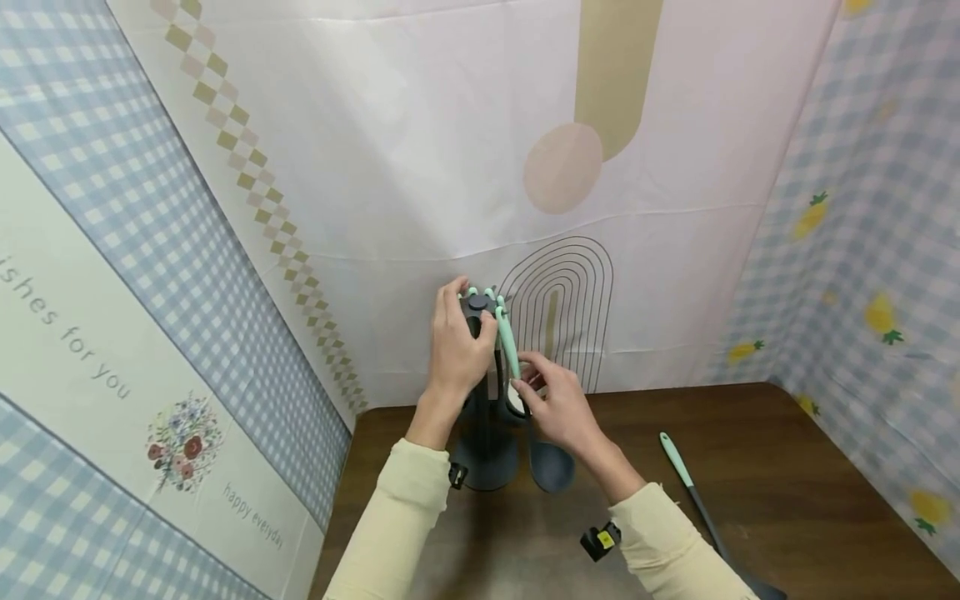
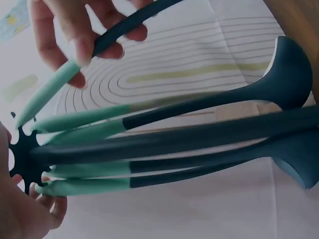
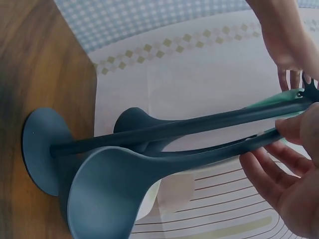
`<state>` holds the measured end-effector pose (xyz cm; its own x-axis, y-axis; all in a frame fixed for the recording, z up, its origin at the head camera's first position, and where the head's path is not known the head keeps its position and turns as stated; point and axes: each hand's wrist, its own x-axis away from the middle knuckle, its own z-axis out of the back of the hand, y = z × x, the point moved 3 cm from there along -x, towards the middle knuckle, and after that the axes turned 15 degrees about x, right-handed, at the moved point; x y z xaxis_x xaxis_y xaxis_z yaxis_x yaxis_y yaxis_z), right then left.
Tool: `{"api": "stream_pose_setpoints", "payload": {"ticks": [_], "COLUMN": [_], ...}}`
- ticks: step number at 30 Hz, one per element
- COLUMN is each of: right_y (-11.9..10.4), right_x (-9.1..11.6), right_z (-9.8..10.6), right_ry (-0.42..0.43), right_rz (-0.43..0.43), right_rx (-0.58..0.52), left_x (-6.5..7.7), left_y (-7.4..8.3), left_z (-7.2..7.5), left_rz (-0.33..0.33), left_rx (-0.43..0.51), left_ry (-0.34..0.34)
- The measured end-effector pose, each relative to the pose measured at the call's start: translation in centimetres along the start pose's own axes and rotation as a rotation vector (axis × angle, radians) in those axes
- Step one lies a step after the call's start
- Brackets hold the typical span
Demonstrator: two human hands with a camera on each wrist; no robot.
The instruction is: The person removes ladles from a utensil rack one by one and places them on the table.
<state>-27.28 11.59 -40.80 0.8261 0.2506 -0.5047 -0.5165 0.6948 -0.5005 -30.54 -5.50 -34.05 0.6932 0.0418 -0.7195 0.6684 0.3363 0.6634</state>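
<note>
A dark utensil stand (image 1: 487,471) with a round base and a slim pole stands on the table. My left hand (image 1: 459,354) grips its notched top rack (image 2: 27,158), fingers on one side and thumb on the other. Between thumb and fingers, my right hand (image 1: 558,404) pinches a ladle (image 3: 112,186) where its mint-green handle meets the dark shaft. The ladle slants, its handle's end at the rack and its bowl low beside the base. Several other utensils with green handles (image 2: 89,186) hang round the pole, partly hidden by one another.
To the right, another green-handled utensil (image 1: 701,502) lies on the brown wooden table (image 1: 622,425), its far end partly behind my right sleeve. A white patterned cloth (image 1: 390,208) hangs close behind the stand. Blue checked cloths (image 1: 862,250) enclose both sides.
</note>
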Motion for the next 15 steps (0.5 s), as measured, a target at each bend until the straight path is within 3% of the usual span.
{"api": "stream_pose_setpoints", "payload": {"ticks": [4, 8, 15], "right_y": [-0.2, -0.4, -0.5], "right_x": [0.1, 0.2, 0.2], "right_z": [0.0, 0.3, 0.8], "right_ry": [0.029, 0.037, 0.056], "right_rz": [0.017, 0.027, 0.028], "right_rx": [0.022, 0.035, 0.058], "left_x": [0.4, 0.8, 0.9], "left_y": [0.1, -0.2, -1.3], "left_z": [-0.2, -0.2, -1.0], "left_rz": [0.018, 0.081, 0.16], "left_rx": [0.005, 0.066, 0.228], "left_ry": [0.076, 0.155, 0.168]}}
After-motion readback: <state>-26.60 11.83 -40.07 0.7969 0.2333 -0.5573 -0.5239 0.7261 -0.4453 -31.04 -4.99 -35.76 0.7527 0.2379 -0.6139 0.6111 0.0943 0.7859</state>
